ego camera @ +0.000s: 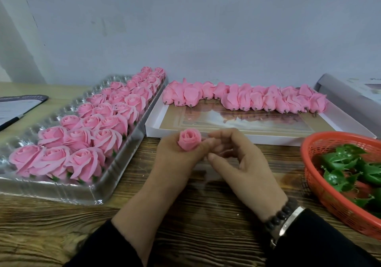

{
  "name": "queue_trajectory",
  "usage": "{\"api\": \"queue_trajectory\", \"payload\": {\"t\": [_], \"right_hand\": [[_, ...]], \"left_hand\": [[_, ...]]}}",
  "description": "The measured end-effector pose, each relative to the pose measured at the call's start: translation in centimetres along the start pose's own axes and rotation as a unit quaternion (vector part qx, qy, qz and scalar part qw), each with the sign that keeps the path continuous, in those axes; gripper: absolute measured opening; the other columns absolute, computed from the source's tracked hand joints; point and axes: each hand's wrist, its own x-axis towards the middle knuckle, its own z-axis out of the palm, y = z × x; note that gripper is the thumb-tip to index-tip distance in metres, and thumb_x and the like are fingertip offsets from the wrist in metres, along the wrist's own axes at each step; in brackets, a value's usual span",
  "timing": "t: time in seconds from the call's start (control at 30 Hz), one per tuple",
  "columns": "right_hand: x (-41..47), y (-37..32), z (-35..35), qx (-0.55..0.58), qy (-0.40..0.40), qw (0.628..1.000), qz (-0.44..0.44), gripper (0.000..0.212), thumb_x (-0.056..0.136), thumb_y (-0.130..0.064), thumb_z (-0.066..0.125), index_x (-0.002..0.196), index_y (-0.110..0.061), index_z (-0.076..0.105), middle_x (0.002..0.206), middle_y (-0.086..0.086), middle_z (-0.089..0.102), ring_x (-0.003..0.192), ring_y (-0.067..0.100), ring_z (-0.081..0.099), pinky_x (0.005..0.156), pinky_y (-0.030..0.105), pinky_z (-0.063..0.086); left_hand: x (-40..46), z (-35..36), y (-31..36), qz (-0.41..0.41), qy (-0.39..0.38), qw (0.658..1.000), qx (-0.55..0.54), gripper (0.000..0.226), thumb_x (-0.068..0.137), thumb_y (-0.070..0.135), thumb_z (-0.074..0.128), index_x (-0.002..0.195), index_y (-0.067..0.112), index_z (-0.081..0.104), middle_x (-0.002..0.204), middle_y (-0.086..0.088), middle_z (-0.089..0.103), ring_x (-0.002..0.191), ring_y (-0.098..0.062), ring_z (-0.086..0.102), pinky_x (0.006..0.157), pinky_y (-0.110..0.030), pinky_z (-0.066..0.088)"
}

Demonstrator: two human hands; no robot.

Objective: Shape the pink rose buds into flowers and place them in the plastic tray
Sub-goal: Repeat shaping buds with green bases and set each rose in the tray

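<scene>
Left hand (175,153) gripping pink rose bud (189,140) from below, bloom facing up, fingers curled round its base. Right hand (241,163) loosely curled, holding nothing, fingertips (212,137) just beside the bud. Plastic tray (115,176) left of hands on counter (206,215), rows of shaped flowers (86,134) inside. Unshaped buds (247,98) lined in white box (206,134) beyond hands. Red basket (321,194) of green leaves (348,169) to the right.

A pale grey-blue wall (206,29) fills the upper half, flatly lit, with faint scuffs — a lighter vertical band sits at its far left. Below the wall runs a wooden table (206,215), dark-grained brown — its far left edge paler.
</scene>
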Motion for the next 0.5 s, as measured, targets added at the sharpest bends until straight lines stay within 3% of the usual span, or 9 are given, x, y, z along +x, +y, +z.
{"api": "queue_trajectory", "payload": {"t": [0.07,0.17,0.37,0.5], "right_hand": [[-0.17,-0.27,-0.2,-0.029,0.002,0.998,-0.046,0.033,0.077,-0.011,0.064,0.103,-0.03,0.058,0.095,-0.004,0.062,0.09,0.005,0.057,0.083,0.013,0.042],[-0.28,-0.32,-0.62,-0.136,-0.043,0.985,-0.093,0.045,0.073,-0.021,0.066,0.114,-0.038,0.054,0.105,-0.011,0.056,0.096,0.0,0.053,0.084,0.005,0.035],[-0.1,-0.3,-0.99,-0.172,-0.09,0.976,-0.1,0.043,0.076,-0.027,0.064,0.114,-0.045,0.055,0.103,-0.018,0.055,0.097,0.0,0.053,0.084,0.007,0.037],[0.09,-0.41,-1.07,-0.156,-0.093,0.979,-0.088,0.036,0.076,-0.027,0.067,0.106,-0.044,0.058,0.095,-0.02,0.054,0.09,0.001,0.053,0.079,0.01,0.039]], "left_hand": [[0.02,-0.18,-0.03,0.033,0.019,0.992,0.12,0.02,0.075,0.004,0.071,0.06,0.016,0.067,0.053,0.004,0.064,0.051,-0.002,0.057,0.049,-0.017,0.046],[0.09,-0.08,-0.06,0.045,0.005,0.979,0.198,0.016,0.071,0.009,0.075,0.077,0.019,0.065,0.068,-0.003,0.066,0.063,-0.009,0.057,0.062,-0.032,0.049],[-0.06,-0.02,-0.03,0.059,-0.026,0.94,0.334,0.071,0.072,0.01,0.072,0.129,0.031,0.036,0.082,0.014,0.061,0.086,-0.015,0.064,0.079,-0.028,0.049],[-0.2,0.06,0.1,0.06,-0.044,0.934,0.349,0.086,0.071,0.014,0.072,0.14,0.034,0.025,0.09,0.014,0.06,0.093,-0.014,0.062,0.085,-0.031,0.049]]}}
